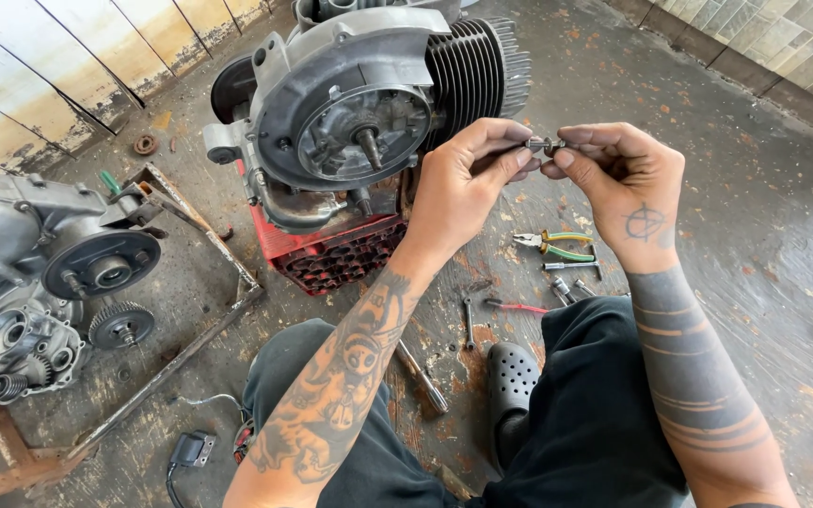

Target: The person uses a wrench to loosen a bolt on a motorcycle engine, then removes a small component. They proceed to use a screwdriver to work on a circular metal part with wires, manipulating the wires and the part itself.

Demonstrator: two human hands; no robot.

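Stained concrete floor, tiled wall at 1 o'clock. I sat w/ the grey finned metal engine (369, 113) on its red plastic crate (336, 254) at 11. My left hand (468, 183) and right hand (618, 179) met in front of me, fingertips of both pinched shut on a small silver metal bolt (545, 145) betw. them. Green-handled pliers (552, 246) lay on the floor below, approx. 6 from the bolt.

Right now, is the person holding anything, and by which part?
Yes: a small metal bolt-like part, pinched at its two ends between the fingertips of the left hand and the right hand.
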